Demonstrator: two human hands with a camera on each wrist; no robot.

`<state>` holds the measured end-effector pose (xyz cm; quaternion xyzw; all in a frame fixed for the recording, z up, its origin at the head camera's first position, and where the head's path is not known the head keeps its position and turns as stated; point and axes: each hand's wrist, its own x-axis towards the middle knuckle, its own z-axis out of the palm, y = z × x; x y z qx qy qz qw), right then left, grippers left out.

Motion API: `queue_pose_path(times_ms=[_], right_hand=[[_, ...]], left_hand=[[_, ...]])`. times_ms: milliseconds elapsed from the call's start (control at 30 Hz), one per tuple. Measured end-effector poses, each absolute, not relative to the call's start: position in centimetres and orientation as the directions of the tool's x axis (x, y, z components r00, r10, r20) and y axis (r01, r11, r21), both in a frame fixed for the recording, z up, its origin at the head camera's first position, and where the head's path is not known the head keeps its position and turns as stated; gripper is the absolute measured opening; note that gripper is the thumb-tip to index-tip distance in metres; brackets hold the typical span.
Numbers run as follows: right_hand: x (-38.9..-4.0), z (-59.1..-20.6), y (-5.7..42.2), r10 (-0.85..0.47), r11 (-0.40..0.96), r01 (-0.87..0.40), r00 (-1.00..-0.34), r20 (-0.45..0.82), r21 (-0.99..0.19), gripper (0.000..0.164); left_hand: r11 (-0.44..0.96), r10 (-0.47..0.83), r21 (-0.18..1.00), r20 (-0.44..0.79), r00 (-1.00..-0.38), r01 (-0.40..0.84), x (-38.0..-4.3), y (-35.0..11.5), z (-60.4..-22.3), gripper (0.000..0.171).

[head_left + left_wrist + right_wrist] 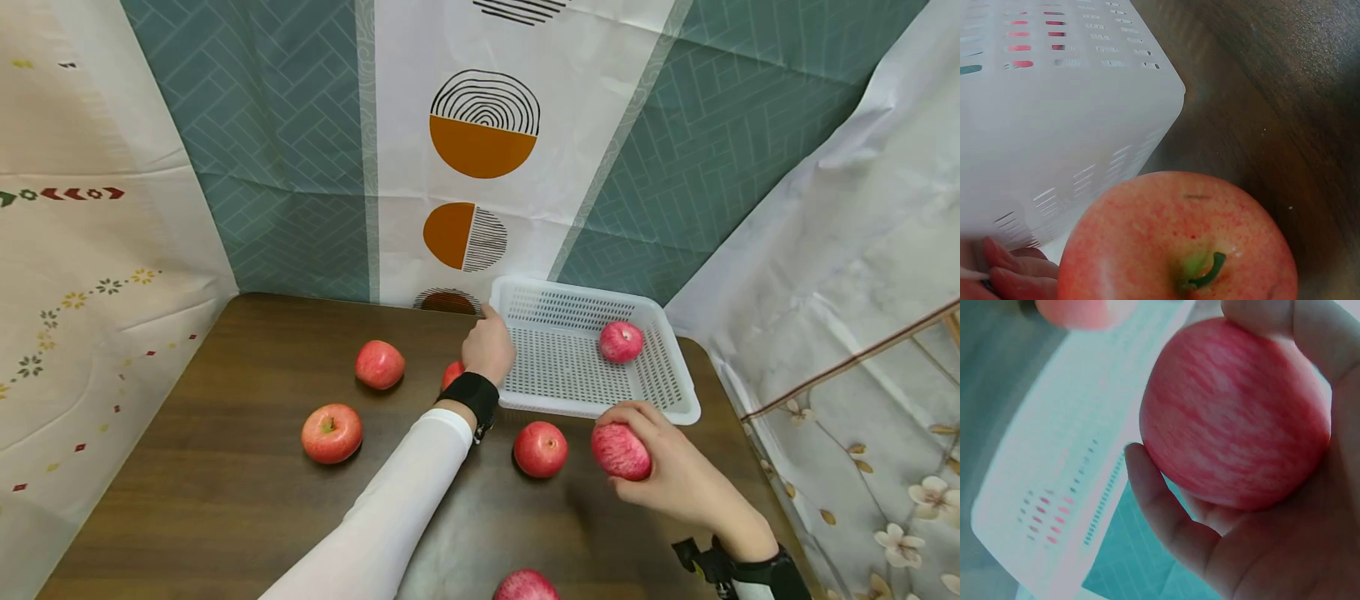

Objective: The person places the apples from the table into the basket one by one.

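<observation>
My right hand (660, 458) grips a streaky pink-red apple (1235, 412) above the table, just in front of a white perforated plastic basket (585, 408). Another pink-red apple (621, 342) lies inside the basket, toward its right side. At the basket's left end, my left hand (489, 348) holds the rim; in the left wrist view its curled fingers (1019, 275) show at the basket's edge, partly out of frame. Close beside that hand sits a red apple with a green stem (1179, 231), mostly covered by the wrist in the head view.
Two apples stand on the left of the brown table (225, 433): one farther back (379, 364), one nearer (332, 433). A red apple (540, 449) lies between my forearms, and a pink-red apple (527, 586) is cut off at the front. Patterned cloth (300, 150) hangs behind.
</observation>
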<state>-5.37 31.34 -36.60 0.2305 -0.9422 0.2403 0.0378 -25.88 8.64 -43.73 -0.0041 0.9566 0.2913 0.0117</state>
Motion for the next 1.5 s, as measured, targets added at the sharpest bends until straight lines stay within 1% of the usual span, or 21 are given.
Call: queue_pose_path(times_ms=[133, 233, 400, 533, 733, 933, 1100, 1300, 1500], right_hand=[[-7.0, -35.8, 32.2, -0.32, 0.811, -0.4, -0.914, 0.249, -0.427, 0.072], [-8.2, -35.7, 32.8, -0.236, 0.832, -0.34, -0.932, 0.275, -0.439, 0.073], [-10.3, -35.9, 33.5, -0.112, 0.833, -0.221, -0.965, 0.237, -0.508, 0.072], [-12.0, -36.3, 34.0, -0.073, 0.824, -0.168, -0.979, 0.192, -0.541, 0.071], [-14.4, -37.3, 35.1, -0.04, 0.869, -0.115, -0.986, 0.163, -0.482, 0.068], [-16.5, -38.9, 36.2, -0.024, 0.904, -0.034, -0.999, 0.03, -0.425, 0.07], [-17.5, -39.9, 36.8, -0.056, 0.925, -0.035, -0.997, -0.044, -0.377, 0.065], [-18.2, -41.1, 37.5, -0.083, 0.941, -0.057, -0.995, -0.063, -0.332, 0.058], [-18.9, -42.5, 38.0, -0.127, 0.937, -0.078, -0.984, -0.125, -0.34, 0.055]], left_hand=[[0.834, -0.009, 0.551, -0.014, -1.0, -0.015, -25.9, 8.6, -44.0, 0.079], [0.835, -0.01, 0.55, -0.015, -1.0, -0.017, -26.0, 8.5, -44.0, 0.08], [0.83, 0.002, 0.558, -0.032, -0.999, -0.016, -25.9, 8.5, -43.7, 0.08], [0.827, 0.002, 0.562, -0.039, -0.999, -0.02, -25.9, 8.5, -43.6, 0.08], [0.828, 0.007, 0.56, -0.049, -0.999, -0.022, -25.9, 8.5, -43.4, 0.081], [0.828, 0.014, 0.56, -0.046, -0.999, -0.014, -25.9, 8.4, -43.4, 0.08], [0.829, 0.022, 0.559, -0.039, -0.999, -0.003, -25.8, 8.5, -43.5, 0.08], [0.829, 0.022, 0.559, -0.03, -0.999, 0.002, -25.9, 8.7, -43.3, 0.08], [0.836, 0.016, 0.549, -0.043, -0.999, -0.011, -25.8, 8.7, -43.5, 0.085]])
